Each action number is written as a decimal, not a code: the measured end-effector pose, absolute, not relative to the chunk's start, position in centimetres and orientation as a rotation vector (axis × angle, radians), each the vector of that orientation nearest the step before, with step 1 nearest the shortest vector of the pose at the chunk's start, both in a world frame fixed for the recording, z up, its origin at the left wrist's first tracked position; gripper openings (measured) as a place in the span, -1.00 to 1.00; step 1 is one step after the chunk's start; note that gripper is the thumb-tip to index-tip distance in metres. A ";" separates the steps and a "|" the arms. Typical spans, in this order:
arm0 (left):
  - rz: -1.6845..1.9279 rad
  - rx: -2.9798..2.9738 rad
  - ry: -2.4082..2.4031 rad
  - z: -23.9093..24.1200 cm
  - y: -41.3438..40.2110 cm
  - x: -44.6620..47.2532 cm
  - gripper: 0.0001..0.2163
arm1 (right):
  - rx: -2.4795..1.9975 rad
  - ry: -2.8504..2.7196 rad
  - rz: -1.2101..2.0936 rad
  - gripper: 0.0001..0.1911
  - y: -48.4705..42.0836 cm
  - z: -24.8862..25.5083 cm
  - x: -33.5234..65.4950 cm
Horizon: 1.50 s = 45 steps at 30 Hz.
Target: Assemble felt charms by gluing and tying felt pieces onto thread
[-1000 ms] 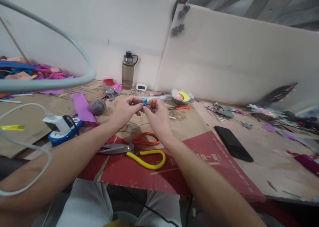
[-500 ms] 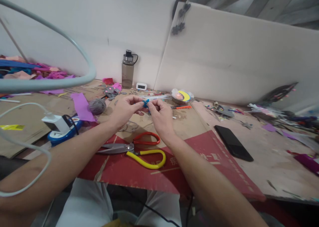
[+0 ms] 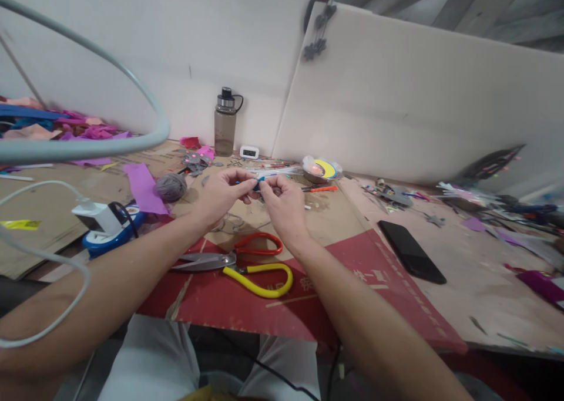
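A small blue piece [image 3: 260,181], perhaps crepe paper or cloth, is pinched between both hands over the middle of the table; most of it is hidden by fingers. My left hand [image 3: 229,194] grips its left side with thumb and fingertips. From the right, my right hand [image 3: 284,204] closes on it the same way, the two sets of fingertips nearly touching. Below the hands lie large scissors [image 3: 259,272] with one red and one yellow handle, blades pointing left. A ball of grey yarn [image 3: 171,186] sits left of my left hand.
A water bottle [image 3: 224,125] and small white clock [image 3: 249,152] stand by the back board. A bowl [image 3: 314,175] is beyond my right hand. A black phone [image 3: 412,252] lies right, a blue power strip [image 3: 110,236] left. A pale curved tube [image 3: 150,119] crosses the upper left.
Both hands keep their pinch, and the fingertips have shifted slightly around the blue piece, so less of it shows. Otherwise the scene stays as it was.
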<state>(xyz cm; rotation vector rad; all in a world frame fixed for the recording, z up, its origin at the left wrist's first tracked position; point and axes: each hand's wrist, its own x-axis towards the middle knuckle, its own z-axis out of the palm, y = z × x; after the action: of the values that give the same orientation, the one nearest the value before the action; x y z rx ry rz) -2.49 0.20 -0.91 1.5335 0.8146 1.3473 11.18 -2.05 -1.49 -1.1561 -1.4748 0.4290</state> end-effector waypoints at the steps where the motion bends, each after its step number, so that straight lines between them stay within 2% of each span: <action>1: 1.349 1.535 0.816 -0.9 0.2 -2.5 -0.79 | -1.153 -1.475 0.428 -0.79 -2.1 -1.5 11.1; 10: 1.379 1.516 0.829 -1.0 0.4 -2.5 -0.90 | -1.157 -1.486 0.433 -0.78 -2.2 -1.3 10.7; 23: 1.288 1.487 0.728 -1.1 0.8 -2.5 -0.85 | -1.159 -1.469 0.428 -0.80 -2.2 -1.4 11.0; 45: 1.367 1.280 0.677 -1.2 1.1 -2.4 -0.85 | -1.099 -1.495 0.501 -0.79 -1.9 -1.6 10.9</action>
<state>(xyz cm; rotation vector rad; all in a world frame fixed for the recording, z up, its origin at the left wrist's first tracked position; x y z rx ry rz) -2.39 1.08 -1.16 1.2804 0.6766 1.3667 10.90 -1.92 -1.61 -1.0985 -1.4949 0.5006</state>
